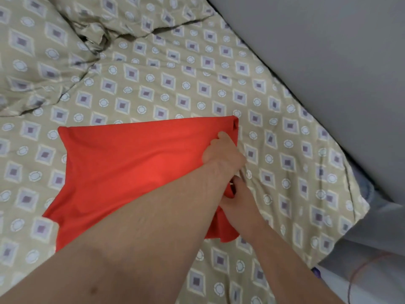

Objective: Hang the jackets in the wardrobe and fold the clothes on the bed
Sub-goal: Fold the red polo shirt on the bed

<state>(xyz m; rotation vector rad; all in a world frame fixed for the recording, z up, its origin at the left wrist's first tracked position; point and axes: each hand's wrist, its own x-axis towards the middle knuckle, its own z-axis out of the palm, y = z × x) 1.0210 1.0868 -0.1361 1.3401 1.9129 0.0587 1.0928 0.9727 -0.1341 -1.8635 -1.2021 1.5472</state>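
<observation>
The red garment (122,167) is held along its right edge by both hands. The left hand (223,150), reaching across, curls its fingers on the far part of that edge, and the right hand (237,199) clamps bunched cloth just nearer. From them it spreads flat leftward across the middle of the bed (175,84), its length lying crosswise.

The red garment (122,163) is a smooth, matt cloth. The bed sheet (285,163) is a printed cloth, matt, wrinkled at the far left. The wall (328,51) looks plain and matt.
</observation>
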